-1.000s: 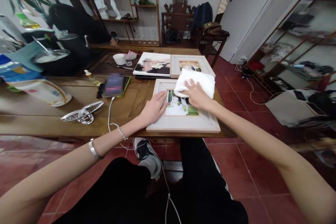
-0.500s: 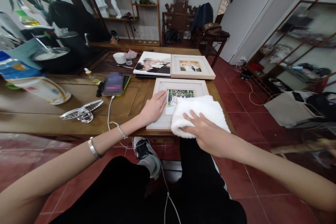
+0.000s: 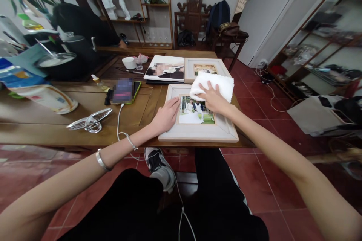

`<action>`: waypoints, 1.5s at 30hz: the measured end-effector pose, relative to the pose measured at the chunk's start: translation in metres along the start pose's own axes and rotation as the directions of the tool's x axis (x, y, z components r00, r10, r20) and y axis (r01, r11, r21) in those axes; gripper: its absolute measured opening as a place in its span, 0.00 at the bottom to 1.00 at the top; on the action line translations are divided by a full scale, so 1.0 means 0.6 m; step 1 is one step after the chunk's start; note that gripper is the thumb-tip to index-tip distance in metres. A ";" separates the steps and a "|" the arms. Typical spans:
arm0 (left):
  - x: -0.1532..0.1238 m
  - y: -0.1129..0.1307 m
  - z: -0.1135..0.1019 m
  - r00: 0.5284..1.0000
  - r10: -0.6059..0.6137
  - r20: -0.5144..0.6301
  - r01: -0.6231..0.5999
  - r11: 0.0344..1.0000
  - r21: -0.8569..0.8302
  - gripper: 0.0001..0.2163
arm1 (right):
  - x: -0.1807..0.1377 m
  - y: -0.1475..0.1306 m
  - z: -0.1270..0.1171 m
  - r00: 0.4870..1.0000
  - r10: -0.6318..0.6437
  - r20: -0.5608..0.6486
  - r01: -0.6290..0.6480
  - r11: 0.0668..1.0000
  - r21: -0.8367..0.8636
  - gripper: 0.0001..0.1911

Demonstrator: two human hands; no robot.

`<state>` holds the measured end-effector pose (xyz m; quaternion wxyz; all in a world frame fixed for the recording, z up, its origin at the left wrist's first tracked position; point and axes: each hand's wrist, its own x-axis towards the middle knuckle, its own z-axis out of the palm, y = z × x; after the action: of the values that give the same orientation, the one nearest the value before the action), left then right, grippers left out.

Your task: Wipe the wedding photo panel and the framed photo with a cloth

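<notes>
A picture frame with a pale wooden border lies flat at the table's front edge, with a photo of two people in its middle. My left hand rests flat on the left side of this frame, fingers stretched out and together. A folded white towel is held under my right hand, whose fingers are spread over it. The towel covers the frame's upper right part and overlaps the lower edge of a second framed photo behind it. My right thumb is hidden.
Left of that second frame lies a white-edged photo panel. Further left are a phone with a white cable, a clear hair claw, a small dropper bottle, a white cup and a large plastic pack.
My right hand has moved the towel away from me, from the frame's lower right to its upper right, uncovering the photo. My left hand stays in place.
</notes>
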<state>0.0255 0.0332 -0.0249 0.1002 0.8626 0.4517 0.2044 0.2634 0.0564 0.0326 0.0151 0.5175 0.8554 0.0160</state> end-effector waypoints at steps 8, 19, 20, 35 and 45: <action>0.000 -0.002 0.005 1.000 0.007 -0.020 -0.007 1.000 0.002 0.22 | -0.171 -0.107 -0.068 0.923 -0.205 0.326 0.170 0.977 0.132 0.38; 0.001 -0.003 0.005 1.000 0.010 -0.017 -0.010 1.000 0.000 0.21 | -0.114 -0.101 -0.022 0.968 -0.221 0.122 0.197 0.963 0.181 0.40; 0.001 -0.003 0.004 1.000 0.010 -0.017 -0.010 1.000 -0.003 0.21 | -0.091 -0.086 -0.014 0.977 -0.197 0.087 0.182 0.971 0.156 0.40; 0.001 -0.005 0.008 0.999 0.007 -0.041 -0.006 1.000 0.002 0.22 | -0.124 -0.124 -0.063 0.917 -0.241 0.317 0.204 0.968 0.148 0.36; 0.000 -0.005 0.007 1.000 0.014 -0.023 -0.014 1.000 0.002 0.22 | -0.167 -0.134 -0.046 0.962 -0.191 0.193 0.159 0.972 0.172 0.40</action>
<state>0.0255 0.0351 -0.0299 0.0930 0.8635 0.4468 0.2146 0.2375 -0.0703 0.0576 0.0659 0.4380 0.8902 -0.1061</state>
